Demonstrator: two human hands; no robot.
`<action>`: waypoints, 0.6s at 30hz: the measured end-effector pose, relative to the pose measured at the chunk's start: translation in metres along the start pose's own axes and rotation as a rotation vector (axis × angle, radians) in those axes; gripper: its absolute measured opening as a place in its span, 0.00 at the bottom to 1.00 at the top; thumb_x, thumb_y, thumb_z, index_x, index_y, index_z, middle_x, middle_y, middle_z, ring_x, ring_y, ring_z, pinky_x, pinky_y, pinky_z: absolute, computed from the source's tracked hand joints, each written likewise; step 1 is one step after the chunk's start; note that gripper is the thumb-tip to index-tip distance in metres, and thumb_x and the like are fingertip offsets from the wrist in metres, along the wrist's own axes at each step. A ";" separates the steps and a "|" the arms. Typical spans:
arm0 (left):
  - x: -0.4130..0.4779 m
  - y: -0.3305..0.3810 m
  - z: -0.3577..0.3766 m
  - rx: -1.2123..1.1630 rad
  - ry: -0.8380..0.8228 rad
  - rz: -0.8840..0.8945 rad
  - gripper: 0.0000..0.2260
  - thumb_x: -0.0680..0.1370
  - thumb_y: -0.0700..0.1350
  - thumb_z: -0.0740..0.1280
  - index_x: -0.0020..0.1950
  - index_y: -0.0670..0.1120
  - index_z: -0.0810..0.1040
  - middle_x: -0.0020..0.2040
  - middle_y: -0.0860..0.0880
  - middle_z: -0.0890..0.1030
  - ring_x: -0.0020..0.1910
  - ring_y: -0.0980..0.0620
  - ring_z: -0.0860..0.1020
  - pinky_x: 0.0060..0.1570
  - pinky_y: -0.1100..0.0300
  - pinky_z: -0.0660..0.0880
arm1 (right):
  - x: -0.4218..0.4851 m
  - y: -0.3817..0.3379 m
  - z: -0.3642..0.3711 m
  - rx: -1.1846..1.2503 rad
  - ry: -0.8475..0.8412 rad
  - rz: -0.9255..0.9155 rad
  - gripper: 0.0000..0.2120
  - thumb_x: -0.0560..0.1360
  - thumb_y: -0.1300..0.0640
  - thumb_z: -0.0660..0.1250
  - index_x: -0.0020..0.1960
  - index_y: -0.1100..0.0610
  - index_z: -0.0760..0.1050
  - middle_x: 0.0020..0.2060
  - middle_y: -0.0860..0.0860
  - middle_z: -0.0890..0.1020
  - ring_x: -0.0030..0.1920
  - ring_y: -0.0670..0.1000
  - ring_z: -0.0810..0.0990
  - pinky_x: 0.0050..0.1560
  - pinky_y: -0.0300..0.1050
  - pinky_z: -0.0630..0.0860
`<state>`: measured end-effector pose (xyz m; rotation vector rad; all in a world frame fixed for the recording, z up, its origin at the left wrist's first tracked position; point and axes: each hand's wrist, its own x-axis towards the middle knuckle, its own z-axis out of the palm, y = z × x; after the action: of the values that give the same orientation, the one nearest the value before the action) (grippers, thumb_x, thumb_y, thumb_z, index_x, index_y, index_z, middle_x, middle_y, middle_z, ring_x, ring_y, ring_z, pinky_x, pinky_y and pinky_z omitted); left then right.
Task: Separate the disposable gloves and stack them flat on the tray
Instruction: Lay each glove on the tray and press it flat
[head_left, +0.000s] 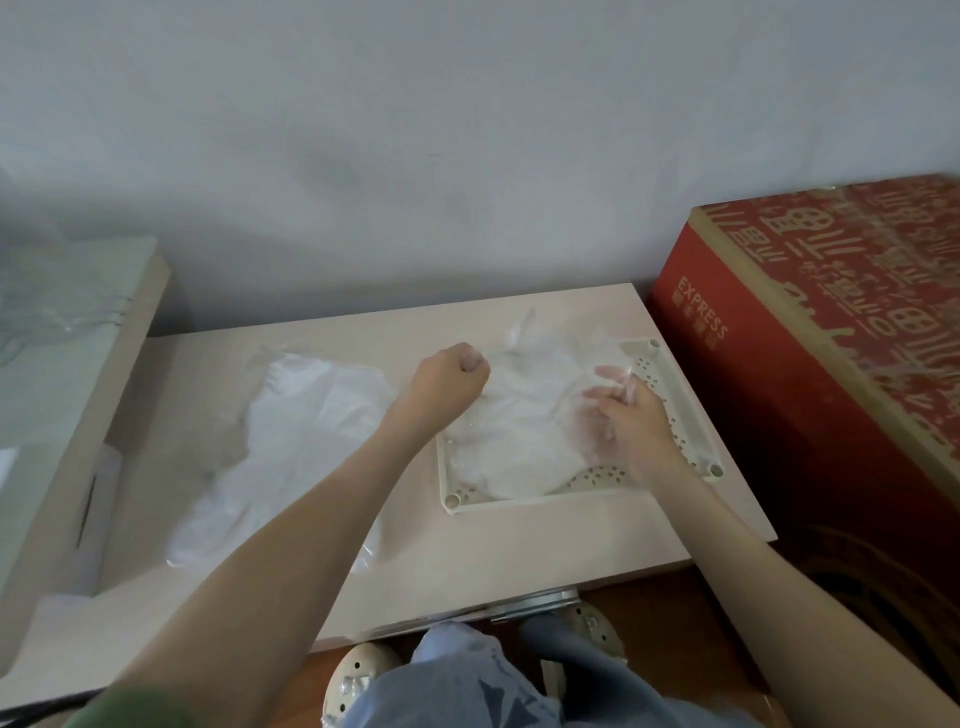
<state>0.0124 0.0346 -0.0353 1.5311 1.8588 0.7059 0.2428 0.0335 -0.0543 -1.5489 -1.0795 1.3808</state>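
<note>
"EXPRESS" on red box (810, 332)

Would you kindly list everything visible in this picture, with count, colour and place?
tray: one, cream, perforated, on the table's right part.
stacked gloves: pile, number unclear, translucent white, on the tray.
loose gloves: heap, number unclear, translucent white, on the table left of the tray.
table: one, beige, centre.
red box: one, red with gold print, right of the table.
side unit: one, beige-edged, left of the table.
wall: grey-white, behind.
shoes: two, cream, on the brown floor below.
jeans: blue, bottom edge.
left hand: curled, pinching the stacked gloves' left edge.
right hand: over the tray, fingers partly behind glove film; grip unclear.
</note>
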 end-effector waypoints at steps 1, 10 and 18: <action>-0.001 0.004 0.000 -0.066 0.035 -0.014 0.07 0.77 0.48 0.61 0.49 0.48 0.77 0.44 0.53 0.80 0.43 0.54 0.77 0.42 0.60 0.72 | 0.000 -0.001 0.000 0.044 -0.016 -0.018 0.19 0.78 0.67 0.58 0.59 0.46 0.75 0.51 0.48 0.82 0.50 0.51 0.81 0.46 0.53 0.80; -0.017 0.027 0.015 0.102 0.398 0.389 0.20 0.75 0.50 0.59 0.63 0.40 0.72 0.60 0.44 0.76 0.59 0.44 0.73 0.60 0.52 0.66 | -0.007 -0.012 0.008 0.166 -0.055 -0.127 0.20 0.79 0.72 0.54 0.61 0.52 0.73 0.52 0.56 0.81 0.47 0.55 0.84 0.42 0.47 0.82; -0.036 0.017 0.064 0.686 -0.233 0.508 0.33 0.80 0.63 0.51 0.79 0.47 0.46 0.79 0.46 0.42 0.77 0.49 0.40 0.74 0.49 0.36 | -0.010 0.003 0.006 0.029 0.121 0.017 0.20 0.78 0.67 0.58 0.64 0.48 0.71 0.51 0.48 0.80 0.46 0.47 0.82 0.44 0.52 0.82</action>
<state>0.0757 0.0034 -0.0607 2.4524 1.6162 0.0564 0.2371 0.0230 -0.0542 -1.6022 -0.9708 1.2918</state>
